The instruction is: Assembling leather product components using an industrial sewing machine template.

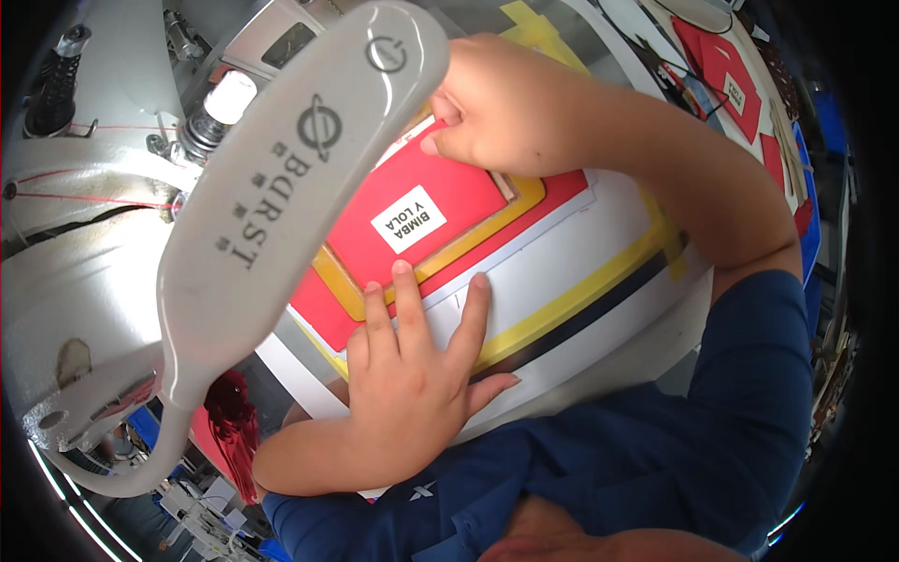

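Observation:
My left hand (407, 375) lies with fingers spread, its fingertips on the lower edge of a yellow frame (431, 278) and the pale sheet beside it. Inside the frame sits a flat red panel (375, 253) with a white printed label (408, 219). A larger red sheet (342, 323) shows beneath the frame. My right hand (510, 103) is curled closed at the panel's far edge, thumb and forefinger close together. Whatever they hold, if anything, cannot be made out. A pale grey lamp head (281, 206) covers part of that hand and the panel's left side.
White machine body (94, 309) with red thread and a bright lamp (229, 96) stands at left. Under the work lies a white board (571, 253) with yellow tape and a black stripe. More red labelled pieces (726, 75) lie at far right; red material (232, 421) hangs lower left.

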`<move>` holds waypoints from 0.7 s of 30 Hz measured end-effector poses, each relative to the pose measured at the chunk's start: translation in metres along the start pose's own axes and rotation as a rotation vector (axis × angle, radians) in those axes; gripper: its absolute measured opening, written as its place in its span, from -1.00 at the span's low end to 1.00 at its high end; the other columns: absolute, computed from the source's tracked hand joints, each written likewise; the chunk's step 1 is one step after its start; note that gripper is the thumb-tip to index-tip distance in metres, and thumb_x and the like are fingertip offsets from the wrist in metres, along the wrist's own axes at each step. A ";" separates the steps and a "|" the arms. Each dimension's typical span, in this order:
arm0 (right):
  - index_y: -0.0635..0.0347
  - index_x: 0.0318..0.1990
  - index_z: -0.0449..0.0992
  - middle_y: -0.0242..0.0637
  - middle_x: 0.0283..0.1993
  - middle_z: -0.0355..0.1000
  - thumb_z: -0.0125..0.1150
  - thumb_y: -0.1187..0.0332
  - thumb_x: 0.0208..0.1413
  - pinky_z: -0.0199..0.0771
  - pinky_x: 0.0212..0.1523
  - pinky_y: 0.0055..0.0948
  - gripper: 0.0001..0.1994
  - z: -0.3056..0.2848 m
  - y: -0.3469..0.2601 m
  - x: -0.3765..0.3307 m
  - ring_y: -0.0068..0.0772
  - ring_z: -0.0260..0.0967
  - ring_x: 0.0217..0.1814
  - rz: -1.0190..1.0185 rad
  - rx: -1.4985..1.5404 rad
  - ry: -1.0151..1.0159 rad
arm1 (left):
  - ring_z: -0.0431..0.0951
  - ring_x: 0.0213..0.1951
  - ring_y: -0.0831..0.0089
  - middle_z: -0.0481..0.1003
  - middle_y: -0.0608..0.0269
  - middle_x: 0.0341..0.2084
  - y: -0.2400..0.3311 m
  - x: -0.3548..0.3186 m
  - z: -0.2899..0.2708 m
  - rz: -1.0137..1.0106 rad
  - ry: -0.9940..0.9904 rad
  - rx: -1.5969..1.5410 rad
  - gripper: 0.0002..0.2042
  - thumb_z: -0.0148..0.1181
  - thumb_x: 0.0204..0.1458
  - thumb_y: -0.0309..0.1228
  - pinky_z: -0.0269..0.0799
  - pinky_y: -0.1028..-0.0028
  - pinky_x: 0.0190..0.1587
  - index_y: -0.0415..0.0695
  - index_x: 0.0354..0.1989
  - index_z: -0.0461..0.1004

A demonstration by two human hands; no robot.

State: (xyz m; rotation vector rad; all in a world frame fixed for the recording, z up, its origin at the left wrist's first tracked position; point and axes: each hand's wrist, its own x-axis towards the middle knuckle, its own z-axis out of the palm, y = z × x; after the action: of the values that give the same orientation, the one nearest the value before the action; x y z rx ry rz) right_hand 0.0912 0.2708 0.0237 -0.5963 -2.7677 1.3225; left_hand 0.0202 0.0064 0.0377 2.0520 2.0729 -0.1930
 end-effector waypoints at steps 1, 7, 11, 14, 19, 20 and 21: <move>0.25 -0.07 0.55 -0.04 -0.17 0.63 0.37 0.44 0.11 0.59 -0.08 -0.11 -0.76 0.002 0.002 0.001 -0.01 0.62 -0.09 0.004 0.003 0.000 | 0.47 0.17 -0.36 0.32 -0.53 0.31 0.000 0.000 -0.001 -0.001 0.000 0.000 -0.07 0.37 -0.07 0.35 0.40 -0.02 0.08 0.15 0.48 0.41; 0.24 -0.16 0.57 -0.04 -0.14 0.61 0.45 0.37 0.11 0.58 -0.05 -0.11 -0.78 0.000 0.000 0.005 -0.03 0.60 -0.04 0.007 -0.091 -0.018 | 0.51 0.10 -0.20 0.36 -0.44 0.30 -0.009 0.000 -0.007 -0.044 0.049 0.003 -0.04 0.40 -0.05 0.30 0.40 0.04 0.05 -0.02 0.49 0.37; 0.24 -0.19 0.59 -0.04 -0.14 0.62 0.47 0.33 0.13 0.58 -0.03 -0.12 -0.78 0.011 0.017 0.004 -0.03 0.60 -0.01 -0.048 -0.157 0.052 | 0.55 -0.04 -0.02 0.43 -0.32 0.27 -0.034 0.008 -0.005 -0.133 0.114 0.055 -0.04 0.39 0.01 0.25 0.42 0.11 0.01 -0.24 0.45 0.37; 0.26 -0.17 0.60 -0.04 -0.15 0.63 0.47 0.31 0.14 0.61 -0.06 -0.13 -0.77 0.016 0.022 0.000 -0.01 0.61 -0.05 -0.161 -0.256 0.156 | 0.56 -0.09 0.07 0.45 -0.30 0.26 -0.040 0.012 -0.002 -0.163 0.131 0.071 -0.07 0.38 0.03 0.25 0.43 0.17 0.00 -0.25 0.42 0.40; 0.30 -0.16 0.60 -0.03 -0.17 0.64 0.48 0.35 0.09 0.65 -0.08 -0.15 -0.75 0.009 0.016 -0.014 -0.01 0.63 -0.11 -0.166 -0.499 0.097 | 0.52 -0.19 0.18 0.52 -0.21 0.20 -0.033 0.015 -0.001 -0.199 0.124 0.159 -0.02 0.37 -0.02 0.30 0.32 0.23 -0.15 -0.27 0.41 0.40; 0.31 -0.18 0.61 -0.05 -0.19 0.64 0.47 0.38 0.07 0.66 -0.09 -0.17 -0.77 0.007 0.014 -0.020 -0.04 0.64 -0.13 -0.231 -0.559 0.085 | 0.52 -0.19 0.18 0.52 -0.21 0.20 -0.033 0.015 -0.001 -0.201 0.128 0.156 -0.02 0.37 -0.02 0.30 0.32 0.23 -0.15 -0.27 0.41 0.40; 0.32 -0.20 0.61 -0.07 -0.22 0.65 0.46 0.41 0.04 0.66 -0.09 -0.19 -0.78 0.005 0.013 -0.024 -0.06 0.65 -0.15 -0.297 -0.620 0.073 | 0.50 -0.21 0.20 0.53 -0.18 0.18 -0.033 0.017 0.000 -0.199 0.135 0.188 -0.01 0.37 -0.03 0.32 0.30 0.24 -0.16 -0.27 0.41 0.40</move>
State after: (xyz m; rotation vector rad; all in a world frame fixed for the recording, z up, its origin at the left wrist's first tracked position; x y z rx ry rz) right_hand 0.1169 0.2663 0.0145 -0.2096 -3.0256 0.3704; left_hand -0.0123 0.0221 0.0321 2.0073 2.4278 -0.3001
